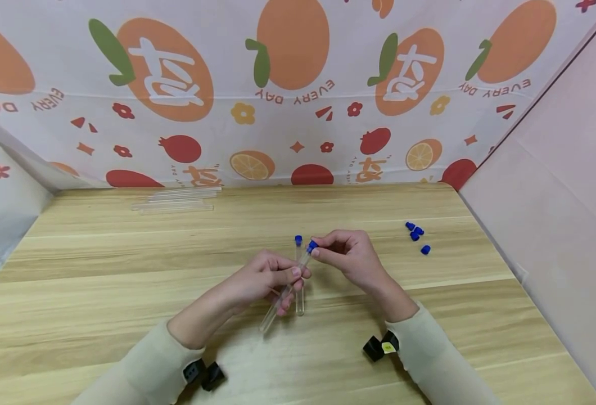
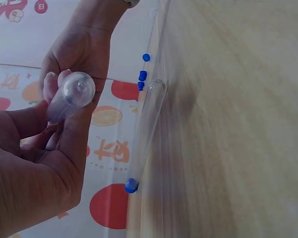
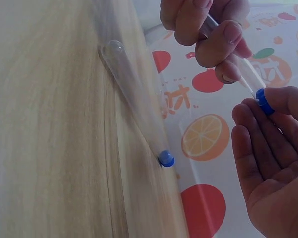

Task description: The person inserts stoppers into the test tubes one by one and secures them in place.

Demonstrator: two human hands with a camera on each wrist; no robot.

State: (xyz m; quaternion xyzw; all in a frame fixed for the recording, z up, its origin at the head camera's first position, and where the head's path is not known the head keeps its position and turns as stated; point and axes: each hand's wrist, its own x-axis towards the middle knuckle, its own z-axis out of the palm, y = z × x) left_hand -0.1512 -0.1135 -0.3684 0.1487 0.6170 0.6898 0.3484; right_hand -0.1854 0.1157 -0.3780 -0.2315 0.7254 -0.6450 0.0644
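Observation:
A clear test tube [image 1: 272,316] slants above the table, gripped around its middle by my left hand [image 1: 272,275]. At its upper end sits a blue cap [image 1: 312,246], pinched between the thumb and forefinger of my right hand [image 1: 351,256]. In the right wrist view the blue cap [image 3: 263,101] is on the tube's mouth; how deep it sits I cannot tell. The tube's rounded bottom [image 2: 79,89] faces the left wrist camera. Below the hands, a second test tube [image 1: 300,306] with its own blue cap [image 1: 298,239] lies on the table, partly hidden by the left fingers.
Several loose blue caps [image 1: 415,235] lie to the right on the wooden table [image 1: 126,270]. Several clear tubes [image 1: 176,207] lie side by side at the back left. A fruit-patterned cloth [image 1: 217,135] hangs behind the table's far edge, with pale walls at both sides.

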